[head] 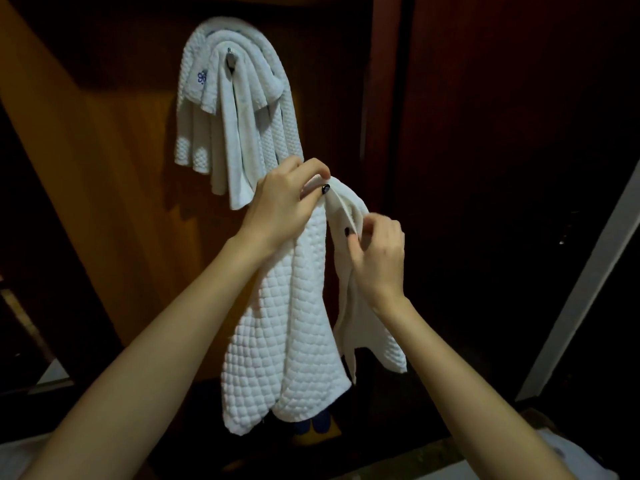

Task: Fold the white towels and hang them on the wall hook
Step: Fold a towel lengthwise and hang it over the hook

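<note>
Through the head camera, we are looking along our two bare arms at a wooden wall point(104, 161). We are holding a white towel point(287, 323) up in front of that wall, in the middle of the scene. Our left hand point(278, 206) is gripping its bunched top, with fingers and thumb curling round the cloth. Our right hand point(379, 258), just to the right and a little nearer, is pinching a smooth edge of the same towel between thumb and fingertips. The towel is hanging from both hands in long folds. Its quilted side is facing us on the left, and a narrower flap is trailing down on the right past our right wrist.

Farther off and up to the left, other white towels point(235, 109) are hanging on a metal hook point(230, 58) fixed to the wall. They are draping over it in several layers, and the hook is showing near the top. A small blue mark point(202, 77) is showing on the left layer. Their lowest corner is reaching down just beside our left hand; we cannot tell whether it is touching. To the right, a dark red panel point(502, 133) is filling the scene, and a pale slanted frame point(585, 271) is running along the right edge.
</note>
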Tool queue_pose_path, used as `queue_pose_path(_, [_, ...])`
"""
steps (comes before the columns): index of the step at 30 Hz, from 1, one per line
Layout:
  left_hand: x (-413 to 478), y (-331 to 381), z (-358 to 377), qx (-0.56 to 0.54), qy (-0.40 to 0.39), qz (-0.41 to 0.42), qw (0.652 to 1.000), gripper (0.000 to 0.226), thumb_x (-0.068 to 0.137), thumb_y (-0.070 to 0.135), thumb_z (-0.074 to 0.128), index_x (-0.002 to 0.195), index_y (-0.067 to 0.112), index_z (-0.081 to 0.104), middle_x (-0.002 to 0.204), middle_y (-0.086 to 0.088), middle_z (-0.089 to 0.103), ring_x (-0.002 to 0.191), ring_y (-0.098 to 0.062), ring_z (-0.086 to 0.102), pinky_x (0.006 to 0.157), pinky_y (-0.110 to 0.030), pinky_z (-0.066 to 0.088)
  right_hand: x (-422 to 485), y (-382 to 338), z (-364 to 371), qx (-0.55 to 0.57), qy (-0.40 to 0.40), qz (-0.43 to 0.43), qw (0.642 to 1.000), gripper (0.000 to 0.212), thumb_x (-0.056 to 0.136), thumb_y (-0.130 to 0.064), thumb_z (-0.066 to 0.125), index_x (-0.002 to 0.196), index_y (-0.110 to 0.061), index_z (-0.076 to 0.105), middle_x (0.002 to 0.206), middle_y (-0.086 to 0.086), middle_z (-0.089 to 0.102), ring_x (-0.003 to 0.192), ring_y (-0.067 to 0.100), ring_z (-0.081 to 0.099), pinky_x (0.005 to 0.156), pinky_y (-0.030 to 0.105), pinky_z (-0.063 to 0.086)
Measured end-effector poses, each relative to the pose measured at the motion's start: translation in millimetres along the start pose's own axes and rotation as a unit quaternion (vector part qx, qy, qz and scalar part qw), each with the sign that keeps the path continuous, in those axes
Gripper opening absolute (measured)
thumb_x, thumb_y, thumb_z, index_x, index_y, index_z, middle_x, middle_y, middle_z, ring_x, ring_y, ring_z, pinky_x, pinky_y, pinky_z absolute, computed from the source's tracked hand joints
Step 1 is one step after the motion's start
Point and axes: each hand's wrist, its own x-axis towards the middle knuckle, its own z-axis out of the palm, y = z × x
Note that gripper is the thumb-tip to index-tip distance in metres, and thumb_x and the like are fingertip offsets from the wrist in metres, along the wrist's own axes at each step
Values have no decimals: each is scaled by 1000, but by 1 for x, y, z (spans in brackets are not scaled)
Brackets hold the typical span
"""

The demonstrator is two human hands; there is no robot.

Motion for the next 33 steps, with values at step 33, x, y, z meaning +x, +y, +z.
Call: queue_pose_path(33, [-171, -4, 173, -147, -37, -236, 960, 33, 89, 6, 56, 121, 12, 57, 133, -13, 44, 112, -27, 52, 87, -33, 45, 82, 23, -41, -134, -115, -122, 977, 16, 90, -5, 56, 76, 3, 59, 83, 21, 58, 74, 30, 54, 65, 27, 33])
